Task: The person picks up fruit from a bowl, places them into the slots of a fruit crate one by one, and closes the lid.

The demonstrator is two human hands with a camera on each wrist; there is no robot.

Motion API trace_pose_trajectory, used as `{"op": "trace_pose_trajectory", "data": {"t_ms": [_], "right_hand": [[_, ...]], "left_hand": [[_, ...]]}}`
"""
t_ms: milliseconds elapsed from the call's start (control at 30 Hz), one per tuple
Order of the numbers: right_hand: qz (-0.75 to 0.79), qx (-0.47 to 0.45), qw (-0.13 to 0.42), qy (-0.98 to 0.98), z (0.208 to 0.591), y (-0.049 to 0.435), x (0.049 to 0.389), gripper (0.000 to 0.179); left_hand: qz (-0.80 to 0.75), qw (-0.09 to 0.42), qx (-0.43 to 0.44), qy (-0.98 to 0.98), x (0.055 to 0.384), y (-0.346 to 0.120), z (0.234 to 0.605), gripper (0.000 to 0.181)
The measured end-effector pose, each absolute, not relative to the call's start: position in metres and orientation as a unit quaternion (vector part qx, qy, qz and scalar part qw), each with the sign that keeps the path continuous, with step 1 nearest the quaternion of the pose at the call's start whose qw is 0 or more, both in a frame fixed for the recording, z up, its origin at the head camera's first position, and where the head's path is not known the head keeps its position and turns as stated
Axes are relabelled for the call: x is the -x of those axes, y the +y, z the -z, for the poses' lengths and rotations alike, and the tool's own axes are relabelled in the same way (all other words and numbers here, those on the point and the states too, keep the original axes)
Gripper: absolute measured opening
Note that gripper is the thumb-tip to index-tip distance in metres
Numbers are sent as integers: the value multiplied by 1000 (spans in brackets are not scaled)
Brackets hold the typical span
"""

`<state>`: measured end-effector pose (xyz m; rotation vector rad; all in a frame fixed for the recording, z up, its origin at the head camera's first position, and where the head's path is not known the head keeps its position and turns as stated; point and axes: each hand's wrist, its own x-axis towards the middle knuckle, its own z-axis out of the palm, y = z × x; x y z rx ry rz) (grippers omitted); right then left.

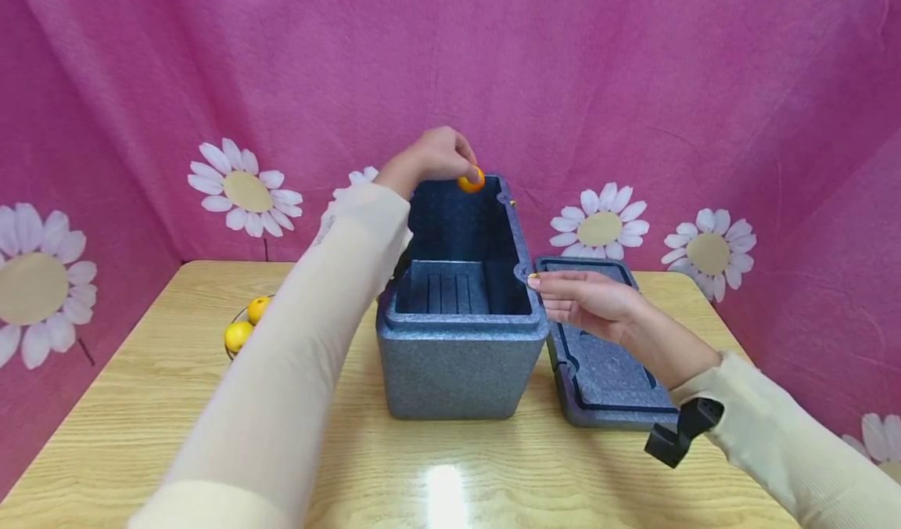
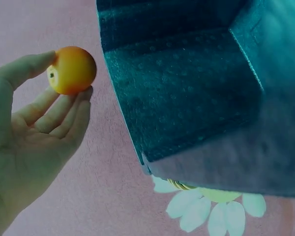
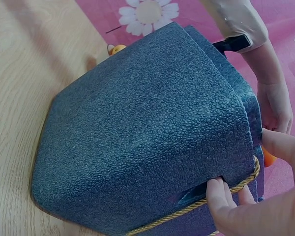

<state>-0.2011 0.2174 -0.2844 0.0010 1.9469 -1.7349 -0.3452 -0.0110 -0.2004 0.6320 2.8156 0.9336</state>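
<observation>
A small round orange [image 2: 74,71] is held between the thumb and fingertips of my left hand [image 1: 439,153]. In the head view this hand is above the far end of a deep grey foam box [image 1: 457,372] whose top is uncovered. In the left wrist view the orange is beside the box's rim, apart from it. My right hand [image 1: 591,302] is at the box's right side. In the right wrist view its thumb lies at the rim and its fingertips reach a slot in the outer wall, beside a gold cord [image 3: 174,215].
A grey foam lid [image 1: 619,365] lies on the wooden table [image 1: 352,466], right of the box. Left of the box, partly behind my left sleeve, a dish holds yellow and orange fruit [image 1: 239,335]. A pink curtain [image 1: 493,59] with daisies hangs behind.
</observation>
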Motion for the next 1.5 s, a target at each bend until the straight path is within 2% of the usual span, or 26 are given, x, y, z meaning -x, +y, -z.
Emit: {"op": "trace_pose_trajectory", "data": {"t_ms": [233, 433, 867, 1033, 1267, 1500], "right_hand": [[642, -8, 264, 720, 284, 214, 201, 83], [637, -11, 263, 724, 286, 212, 200, 78], [644, -13, 258, 720, 287, 210, 202, 76], [649, -14, 256, 717, 288, 211, 204, 77], [641, -8, 253, 724, 289, 209, 205, 78], [640, -1, 255, 725, 289, 207, 207, 79]], "left_hand": [[-211, 71, -204, 953, 342, -5, 196, 24], [-235, 77, -215, 945, 337, -8, 192, 33], [-309, 11, -254, 916, 312, -63, 190, 33], [-357, -24, -236, 904, 298, -92, 210, 31], [-389, -61, -217, 893, 282, -136, 257, 32], [-423, -68, -157, 890, 260, -167, 298, 29]]}}
